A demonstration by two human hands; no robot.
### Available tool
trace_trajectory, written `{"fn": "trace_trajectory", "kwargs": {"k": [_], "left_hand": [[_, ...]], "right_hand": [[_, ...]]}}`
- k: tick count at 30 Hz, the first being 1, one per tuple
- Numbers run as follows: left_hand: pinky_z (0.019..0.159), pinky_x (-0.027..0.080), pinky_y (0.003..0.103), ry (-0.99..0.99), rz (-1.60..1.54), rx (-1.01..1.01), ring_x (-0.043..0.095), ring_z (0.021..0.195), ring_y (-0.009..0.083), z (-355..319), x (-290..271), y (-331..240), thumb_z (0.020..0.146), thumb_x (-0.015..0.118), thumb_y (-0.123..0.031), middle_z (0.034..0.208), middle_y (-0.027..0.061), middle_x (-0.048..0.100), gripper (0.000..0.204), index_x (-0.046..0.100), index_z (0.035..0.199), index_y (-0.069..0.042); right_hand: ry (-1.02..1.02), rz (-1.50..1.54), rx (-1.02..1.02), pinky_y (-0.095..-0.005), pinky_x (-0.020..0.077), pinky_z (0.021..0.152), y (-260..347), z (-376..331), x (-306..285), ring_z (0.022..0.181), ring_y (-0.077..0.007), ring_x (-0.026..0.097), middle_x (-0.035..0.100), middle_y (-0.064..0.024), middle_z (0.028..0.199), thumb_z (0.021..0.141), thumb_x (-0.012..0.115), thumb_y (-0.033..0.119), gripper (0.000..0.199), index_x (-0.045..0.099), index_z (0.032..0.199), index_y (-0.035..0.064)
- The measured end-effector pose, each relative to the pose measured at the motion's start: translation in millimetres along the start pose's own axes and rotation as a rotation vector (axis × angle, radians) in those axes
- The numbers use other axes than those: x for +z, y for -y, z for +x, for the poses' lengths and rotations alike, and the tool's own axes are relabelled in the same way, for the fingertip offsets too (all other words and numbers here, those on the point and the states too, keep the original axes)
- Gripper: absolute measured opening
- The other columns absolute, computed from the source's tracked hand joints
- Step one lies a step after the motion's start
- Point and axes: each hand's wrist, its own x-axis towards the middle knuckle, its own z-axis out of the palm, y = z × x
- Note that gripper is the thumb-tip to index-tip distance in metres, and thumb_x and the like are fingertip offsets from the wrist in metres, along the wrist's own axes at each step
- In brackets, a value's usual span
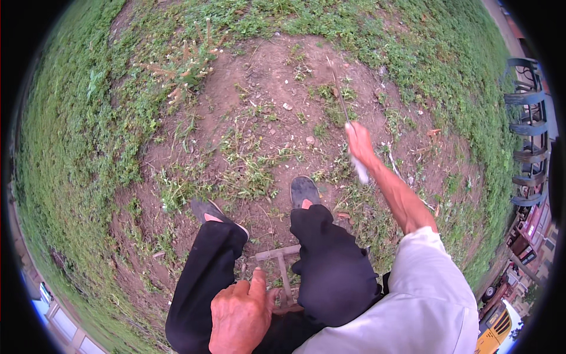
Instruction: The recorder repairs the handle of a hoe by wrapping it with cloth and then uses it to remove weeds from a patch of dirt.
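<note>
Out ahead over the soil, my right hand [359,144] is closed around a long, thin-bladed tool [339,88]. Its narrow blade points away from me and slightly left, and a blurred pale part [359,170] shows below the fist. The exact kind of tool is unclear. My left hand [240,315] is low between my knees, back upward, index finger stretched out and thumb apart. The other fingers are loosely bent, and I see nothing in them. Beside it, a wooden frame [278,253], like part of a low stool, shows between my legs.
Brown soil [236,65] with scattered pulled weeds [247,165] lies before my two shoes [305,192]. Low green plants [76,147] surround the patch. At the far right stand a dark ribbed metal frame [527,130] and a yellow vehicle [494,333].
</note>
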Motion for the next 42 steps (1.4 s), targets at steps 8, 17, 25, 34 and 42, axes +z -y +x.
{"fn": "trace_trajectory", "kwargs": {"k": [8,17,25,34,42], "left_hand": [[0.057,0.045,0.044,-0.013,-0.021,-0.068,0.060,0.064,0.0319,2,-4,7,0.080,0.075,-0.022,0.069,0.0111,0.056,0.043,0.063,0.115,0.000],[0.059,0.046,0.046,0.032,0.015,-0.035,0.061,0.066,0.0340,1,-2,4,0.080,0.075,-0.021,0.073,0.0135,0.060,0.042,0.064,0.114,0.001],[0.067,0.052,0.048,0.068,0.025,-0.080,0.065,0.078,0.0398,4,-5,6,0.091,0.062,-0.021,0.088,0.0208,0.067,0.037,0.060,0.124,-0.005],[0.070,0.052,0.050,0.059,0.039,-0.191,0.065,0.081,0.0435,11,-8,16,0.093,0.061,-0.026,0.090,0.0256,0.068,0.034,0.065,0.118,-0.003],[0.065,0.049,0.048,0.025,0.024,-0.182,0.063,0.072,0.0405,24,-5,12,0.088,0.068,-0.024,0.081,0.0225,0.065,0.037,0.064,0.116,0.000]], "right_hand": [[0.057,-0.144,-0.125,-0.0525,0.0424,0.058,-15,28,13,0.061,-0.0447,0.056,0.056,-0.0249,0.067,0.102,0.045,0.031,0.037,0.055,0.085,-0.0005],[0.124,-0.277,0.411,-0.0552,0.0437,0.057,-45,-308,-54,0.065,-0.0502,0.058,0.057,-0.0283,0.067,0.101,0.047,0.028,0.030,0.052,0.090,0.0007],[-0.122,-0.222,0.396,-0.0526,0.0405,0.056,-63,-271,-83,0.059,-0.0445,0.055,0.055,-0.0234,0.063,0.101,0.047,0.030,0.035,0.055,0.085,0.0003],[-0.520,0.180,0.955,-0.0455,0.0519,0.074,-207,17,-128,0.088,-0.0351,0.068,0.071,-0.0223,0.093,0.093,0.054,0.026,0.033,0.069,0.092,-0.0033],[-0.295,-0.361,0.556,-0.0525,0.0496,0.069,-164,-6,-42,0.081,-0.0459,0.065,0.064,-0.0292,0.081,0.097,0.046,0.027,0.038,0.063,0.087,-0.0056]]}}
